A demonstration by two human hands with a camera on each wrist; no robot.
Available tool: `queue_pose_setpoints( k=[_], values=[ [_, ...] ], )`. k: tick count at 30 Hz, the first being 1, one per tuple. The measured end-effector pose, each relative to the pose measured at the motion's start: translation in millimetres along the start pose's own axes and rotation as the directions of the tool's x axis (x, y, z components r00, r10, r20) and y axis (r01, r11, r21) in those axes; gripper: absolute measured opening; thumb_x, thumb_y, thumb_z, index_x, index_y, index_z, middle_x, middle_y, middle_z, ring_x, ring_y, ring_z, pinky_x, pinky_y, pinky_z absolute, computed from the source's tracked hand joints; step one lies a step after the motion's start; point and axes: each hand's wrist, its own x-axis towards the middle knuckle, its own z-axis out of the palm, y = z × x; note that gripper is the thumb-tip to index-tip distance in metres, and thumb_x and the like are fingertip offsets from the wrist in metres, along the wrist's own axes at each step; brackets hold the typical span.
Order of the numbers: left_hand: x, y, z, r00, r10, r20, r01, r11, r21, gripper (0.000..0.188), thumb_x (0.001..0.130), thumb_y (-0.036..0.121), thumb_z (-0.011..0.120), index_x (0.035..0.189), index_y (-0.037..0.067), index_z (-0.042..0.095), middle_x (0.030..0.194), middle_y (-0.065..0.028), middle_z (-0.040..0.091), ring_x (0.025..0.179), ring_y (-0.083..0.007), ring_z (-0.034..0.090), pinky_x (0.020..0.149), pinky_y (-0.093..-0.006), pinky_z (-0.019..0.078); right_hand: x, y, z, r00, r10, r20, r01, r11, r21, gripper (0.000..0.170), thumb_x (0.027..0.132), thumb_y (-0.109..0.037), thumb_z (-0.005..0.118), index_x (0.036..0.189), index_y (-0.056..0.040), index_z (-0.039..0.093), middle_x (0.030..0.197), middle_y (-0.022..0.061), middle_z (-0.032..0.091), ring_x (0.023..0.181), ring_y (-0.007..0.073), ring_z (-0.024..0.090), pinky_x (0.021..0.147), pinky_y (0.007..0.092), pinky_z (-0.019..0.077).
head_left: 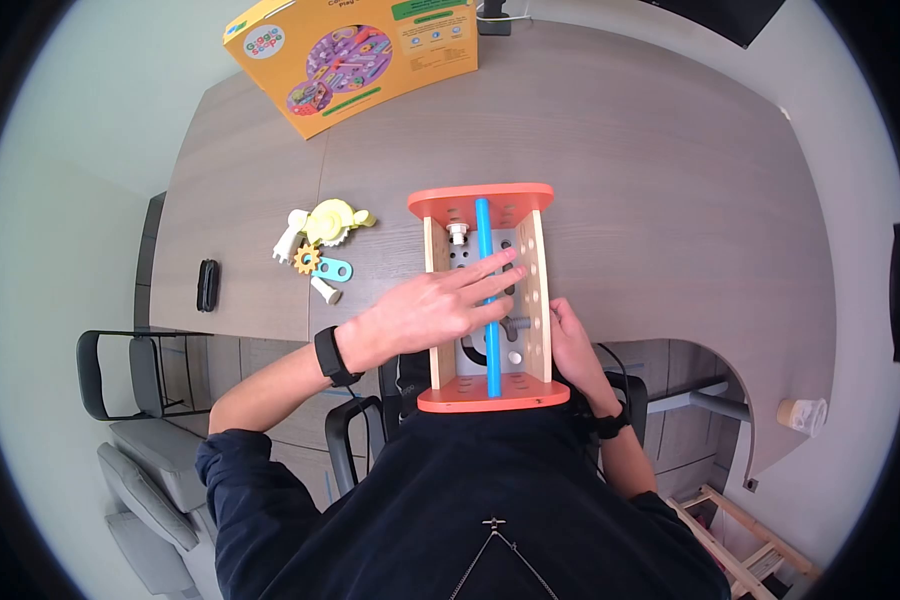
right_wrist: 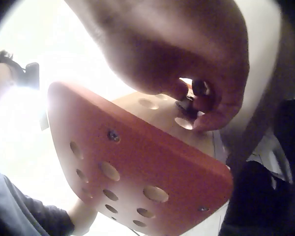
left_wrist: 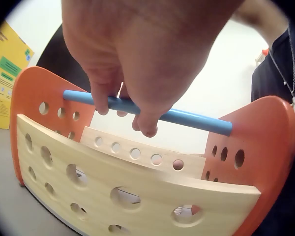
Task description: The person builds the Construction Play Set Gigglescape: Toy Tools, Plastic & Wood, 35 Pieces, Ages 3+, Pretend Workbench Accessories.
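A toy toolbox stands at the table's near edge, with orange end panels (head_left: 490, 397), pale wooden sides (left_wrist: 137, 172) and a blue rod (left_wrist: 187, 118) across the top. My left hand (head_left: 425, 312) lies over the rod, thumb on the near side in the left wrist view, several fingers stretching across it. Inside, a grey bolt (head_left: 516, 323) reaches to the right wooden side. My right hand (head_left: 573, 345) is outside that side, fingers curled around a small dark grey piece (right_wrist: 200, 87) by a hole, its shape partly hidden. A white piece (head_left: 457, 232) stands in the far left corner.
Left on the table (head_left: 610, 120) are yellow toy parts (head_left: 331, 222), an orange gear (head_left: 307, 260), a teal strip (head_left: 333, 270) and a white screw (head_left: 326, 290). Farther left lies a black case (head_left: 207, 286). A yellow box (head_left: 370, 60) stands at the back.
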Motion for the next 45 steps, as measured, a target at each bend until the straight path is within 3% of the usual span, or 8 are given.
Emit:
queue_pose_setpoints(
  k=[11,14,20,23,27,30,36,45],
  values=[
    [5.4,0.9,-0.7,0.997,-0.079,0.004,0.078,0.974,-0.212,0.016,0.089,-0.002,0.068,0.105,0.001,0.066,0.151,-0.0120,0.059,0.155,-0.0307,0.043,0.085,-0.0417,0.0693,-8.0,-21.9,-6.0,0.999,-0.010,0.050,0.015,0.995,-0.099,0.037,0.116,-0.025,0.042,0.140,0.0004,0.053,0.115,0.0233,0.073,0.106,0.0333,0.072,0.095,0.0429,0.0529],
    [3.7,4.1,-0.9,0.991,-0.135,0.022,0.135,0.946,-0.294,0.023,0.088,-0.004,0.066,0.110,0.002,0.068,0.154,-0.0124,0.057,0.157,-0.0319,0.039,0.104,-0.0477,0.0623,-10.6,-23.8,-7.0,0.997,-0.063,0.041,0.068,0.990,-0.122,0.038,0.115,-0.021,0.042,0.145,-0.0002,0.050,0.114,0.0223,0.073,0.103,0.0310,0.072,0.094,0.0418,0.0534],
    [-0.3,9.3,-5.3,0.987,-0.156,0.046,0.162,0.957,-0.240,0.047,0.086,-0.006,0.064,0.131,0.006,0.068,0.161,-0.0121,0.051,0.162,-0.0336,0.029,0.132,-0.0588,0.0270,-8.7,-25.0,-19.0,0.994,-0.081,-0.075,0.086,0.994,0.063,0.035,0.114,-0.015,0.047,0.146,0.0007,0.048,0.105,0.0107,0.070,0.091,0.0158,0.068,0.084,0.0323,0.0541],
    [-1.3,11.5,-6.7,0.983,-0.174,0.064,0.183,0.960,-0.211,0.050,0.086,-0.002,0.066,0.135,0.009,0.066,0.162,-0.0120,0.050,0.162,-0.0331,0.029,0.132,-0.0617,0.0232,-4.8,-31.4,-18.7,0.970,-0.168,-0.173,0.203,0.956,0.211,0.035,0.113,-0.013,0.054,0.145,0.0019,0.048,0.106,0.0074,0.069,0.089,0.0129,0.067,0.082,0.0294,0.0539],
    [0.8,17.1,-12.7,0.979,-0.200,-0.044,0.188,0.962,-0.195,0.050,0.088,0.006,0.070,0.137,0.011,0.065,0.144,-0.0110,0.060,0.149,-0.0311,0.046,0.130,-0.0602,0.0262,-5.4,-53.3,-14.9,0.932,-0.295,-0.211,0.340,0.914,0.222,0.037,0.107,-0.010,0.066,0.140,0.0012,0.053,0.108,0.0078,0.072,0.090,0.0130,0.066,0.084,0.0302,0.0541],
    [8.8,24.4,-18.9,0.973,-0.203,-0.107,0.177,0.961,-0.211,0.049,0.089,0.012,0.074,0.137,0.013,0.065,0.123,-0.0080,0.064,0.128,-0.0270,0.058,0.119,-0.0548,0.0367,-14.9,-88.1,-14.4,0.863,-0.483,-0.148,0.465,0.874,-0.138,0.036,0.100,-0.010,0.077,0.132,-0.0012,0.063,0.107,0.0088,0.073,0.089,0.0153,0.067,0.084,0.0318,0.0544],
    [19.6,29.7,-22.4,0.972,-0.130,-0.195,0.119,0.991,-0.067,0.047,0.090,0.014,0.073,0.136,0.016,0.065,0.099,-0.0018,0.061,0.096,-0.0205,0.063,0.098,-0.0427,0.0442,-21.7,-127.5,-4.1,0.783,-0.621,-0.029,0.595,0.762,-0.256,0.038,0.090,-0.009,0.084,0.125,-0.0032,0.071,0.102,0.0086,0.072,0.083,0.0196,0.063,0.078,0.0331,0.0536],
    [12.6,31.0,-22.5,0.970,-0.134,-0.204,0.138,0.990,0.007,0.045,0.091,0.013,0.071,0.135,0.013,0.065,0.089,-0.0014,0.059,0.086,-0.0211,0.064,0.095,-0.0399,0.0466,-25.2,-138.4,0.8,0.885,-0.458,0.091,0.463,0.884,-0.056,0.044,0.094,-0.007,0.079,0.137,-0.0020,0.067,0.099,0.0056,0.066,0.081,0.0141,0.061,0.077,0.0312,0.0530]
  ],
)
